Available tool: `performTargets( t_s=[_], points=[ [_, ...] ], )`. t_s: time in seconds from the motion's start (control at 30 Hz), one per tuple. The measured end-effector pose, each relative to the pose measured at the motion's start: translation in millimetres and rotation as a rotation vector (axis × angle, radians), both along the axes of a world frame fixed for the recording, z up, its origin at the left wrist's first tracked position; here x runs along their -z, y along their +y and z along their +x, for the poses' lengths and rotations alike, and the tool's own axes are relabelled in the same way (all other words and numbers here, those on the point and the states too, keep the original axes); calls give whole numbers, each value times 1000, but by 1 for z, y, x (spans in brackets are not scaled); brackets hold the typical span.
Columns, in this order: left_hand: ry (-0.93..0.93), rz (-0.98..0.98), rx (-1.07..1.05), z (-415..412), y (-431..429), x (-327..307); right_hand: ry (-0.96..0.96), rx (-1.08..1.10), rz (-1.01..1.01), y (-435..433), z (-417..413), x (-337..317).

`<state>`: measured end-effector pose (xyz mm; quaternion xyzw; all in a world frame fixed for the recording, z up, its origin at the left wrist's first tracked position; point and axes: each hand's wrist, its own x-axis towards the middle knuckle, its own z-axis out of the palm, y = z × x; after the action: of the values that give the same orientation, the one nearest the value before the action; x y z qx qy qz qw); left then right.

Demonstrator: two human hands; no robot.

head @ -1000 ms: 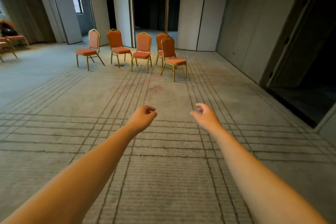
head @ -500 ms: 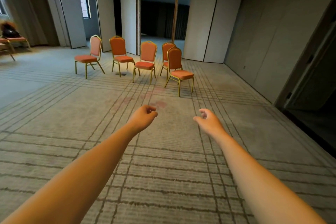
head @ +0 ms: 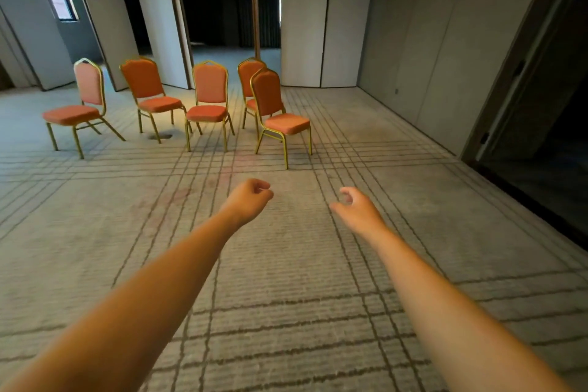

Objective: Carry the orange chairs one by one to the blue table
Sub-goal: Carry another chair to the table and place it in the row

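Observation:
Several orange chairs with gold metal frames stand on the carpet ahead in a loose row. The nearest chair is turned side-on, its seat pointing right. Beside it stand a middle chair, another chair further left, and a paler far-left chair. One more chair is partly hidden behind the nearest. Both my arms reach forward above bare carpet, short of the chairs. My left hand is loosely curled and holds nothing. My right hand is relaxed and holds nothing. No blue table is in view.
Grey folding partition panels stand behind the chairs, with a dark opening and a brown pole between them. A dark doorway opens in the right wall. A small dark floor spot lies under the chairs. Striped carpet stretches around me.
The chairs have grown larger and nearer in view as I move toward them. Both hands keep the same outstretched pose and hold nothing.

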<state>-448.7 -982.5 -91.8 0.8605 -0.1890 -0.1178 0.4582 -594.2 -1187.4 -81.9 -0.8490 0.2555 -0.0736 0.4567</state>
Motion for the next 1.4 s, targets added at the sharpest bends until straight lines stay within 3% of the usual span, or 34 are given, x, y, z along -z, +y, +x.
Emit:
performTargets(
  t_s=[0.4,0.67,1.03,1.2,1.4],
  points=[
    [31,-46,-37,315,-177,13,-63,36,4,-204,345,12],
    [61,-14,-104,499,-277,31,8,1,-5,-313,543,40],
    [75,-21,-143,802,-473,48,-5,9,-14,-510,838,68],
    [86,22,-102,898,-552,62,22,32,-24,-591,940,87],
    [122,25,-225,1033,-652,84,47,-46,-56,-698,1094,110]
  ],
)
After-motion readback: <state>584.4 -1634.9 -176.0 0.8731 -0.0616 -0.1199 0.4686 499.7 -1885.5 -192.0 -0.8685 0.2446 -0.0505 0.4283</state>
